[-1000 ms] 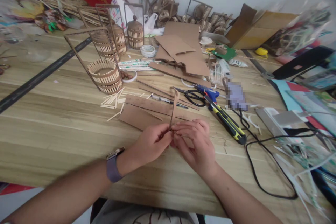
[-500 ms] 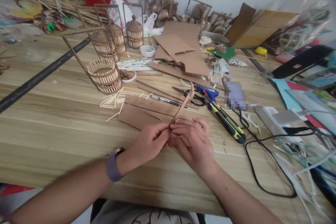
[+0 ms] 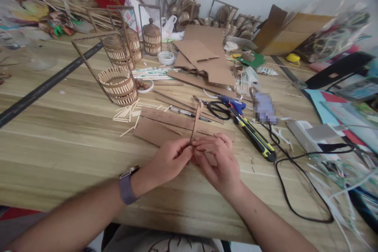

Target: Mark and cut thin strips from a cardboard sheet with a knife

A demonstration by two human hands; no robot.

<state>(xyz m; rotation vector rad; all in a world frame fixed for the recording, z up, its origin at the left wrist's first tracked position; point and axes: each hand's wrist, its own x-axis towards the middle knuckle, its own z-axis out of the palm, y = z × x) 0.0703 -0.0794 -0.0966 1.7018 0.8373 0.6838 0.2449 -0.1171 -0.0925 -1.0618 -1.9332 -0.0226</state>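
A narrow brown cardboard strip (image 3: 196,122) rises from between my fingertips, its far end curled over. My left hand (image 3: 174,157), with a watch on the wrist, pinches its lower end. My right hand (image 3: 218,161) meets it there, fingers bent and closed on the same strip. The part of the strip inside the fingers is hidden. Beyond my hands lie flat cardboard pieces (image 3: 158,130), with a pen (image 3: 189,113) and black scissors (image 3: 220,109) behind them. To the left, short pale sticks (image 3: 125,113) lie by an open slatted basket (image 3: 116,86) with a tall handle.
A yellow-and-black cutter (image 3: 255,136), a blue glue gun (image 3: 234,104) and a looping black cable (image 3: 285,189) lie to the right. Lidded baskets (image 3: 152,39), a tape roll (image 3: 165,58), cardboard sheets (image 3: 203,49) and an open box (image 3: 291,31) are farther back.
The strip's upper end has swung left and now stands more upright. Both hands have stayed nearly in place, still pinching its lower end.
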